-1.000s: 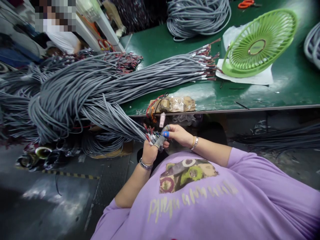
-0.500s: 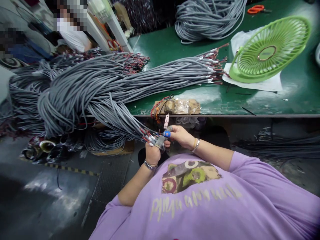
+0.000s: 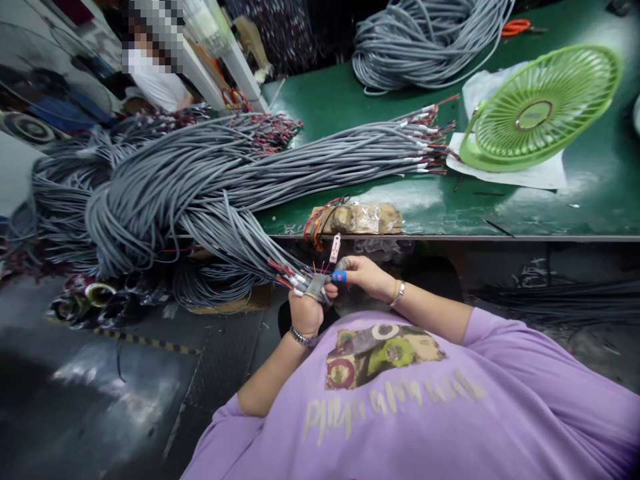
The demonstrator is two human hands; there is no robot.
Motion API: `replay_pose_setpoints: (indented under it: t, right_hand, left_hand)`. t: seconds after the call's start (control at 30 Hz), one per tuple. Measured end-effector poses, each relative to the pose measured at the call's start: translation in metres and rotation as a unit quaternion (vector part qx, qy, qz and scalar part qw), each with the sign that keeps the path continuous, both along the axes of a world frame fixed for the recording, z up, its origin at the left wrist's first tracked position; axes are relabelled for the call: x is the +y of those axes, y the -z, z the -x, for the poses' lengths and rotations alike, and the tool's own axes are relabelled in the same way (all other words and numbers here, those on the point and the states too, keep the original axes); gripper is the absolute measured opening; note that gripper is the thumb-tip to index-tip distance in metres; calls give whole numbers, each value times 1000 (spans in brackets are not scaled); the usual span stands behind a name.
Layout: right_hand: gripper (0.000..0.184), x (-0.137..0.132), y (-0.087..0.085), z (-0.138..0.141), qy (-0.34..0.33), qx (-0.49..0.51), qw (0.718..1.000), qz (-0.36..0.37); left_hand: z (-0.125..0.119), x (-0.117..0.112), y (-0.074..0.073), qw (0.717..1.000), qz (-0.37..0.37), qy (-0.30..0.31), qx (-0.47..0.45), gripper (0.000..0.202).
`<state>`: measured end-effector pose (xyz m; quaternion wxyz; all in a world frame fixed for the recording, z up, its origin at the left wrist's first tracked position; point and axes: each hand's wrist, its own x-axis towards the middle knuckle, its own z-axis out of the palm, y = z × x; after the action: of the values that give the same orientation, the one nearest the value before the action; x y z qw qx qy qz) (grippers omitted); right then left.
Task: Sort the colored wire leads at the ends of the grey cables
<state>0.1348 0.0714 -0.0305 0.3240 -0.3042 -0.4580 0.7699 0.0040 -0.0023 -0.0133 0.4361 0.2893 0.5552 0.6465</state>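
Note:
Grey multi-core cables hang over the table edge toward me, their stripped ends showing red, black and white wires. My left hand is closed around several cable ends, a grey wrap covering part of its fingers. Close on its right, my right hand is pinched, with blue tape on one finger and a grey cover on another. Its fingertips meet at the cable ends beside the left hand; what lies between them is too small to make out. Thin coloured wires stick up between the hands. A small pink-white tag hangs just above.
A thick pile of grey cables covers the left of the green table. A wooden block with wires sits at the front edge. Behind are a green fan, a cable coil and orange-handled scissors. Another person is far left.
The wires at my left hand have fanned out, with thin coloured ones now standing up. My right hand stays pinched close beside it. The whole view has shifted slightly.

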Motion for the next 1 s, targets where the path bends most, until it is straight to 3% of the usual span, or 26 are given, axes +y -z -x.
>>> replay_pose_setpoints:
  t: [0.1,0.23,0.3,0.4,0.5,0.57,0.63,0.8,1.0]
  right_hand:
    - [33,5,6,-6,-25,5,1000,13]
    - [33,19,6,-7,4,70,986,151]
    - [35,25,2,-3,-21,85,978,190]
    - [43,28,-4,6,-54,98,983,143]
    - [50,25,-3,14,52,62,996,34]
    - [55,22,0,17,136,22,990,-19]
    - [58,21,1,19,156,18,987,-30]
    - [58,23,-4,23,49,128,985,109]
    - [51,23,-12,28,72,161,968,180]
  left_hand:
    - [1,0,-4,1000,0,2,-5,23]
    - [2,-1,-8,999,-6,37,0,23]
    - [2,0,-10,998,-4,64,7,23]
    - [1,3,-13,995,4,96,13,25]
    - [0,7,-15,993,16,116,11,26]
    - [-1,8,-14,992,26,120,8,26]
    - [-2,10,-14,992,31,118,7,26]
    - [-6,12,-12,993,40,110,17,28]
    - [-6,13,-4,991,67,111,23,27]
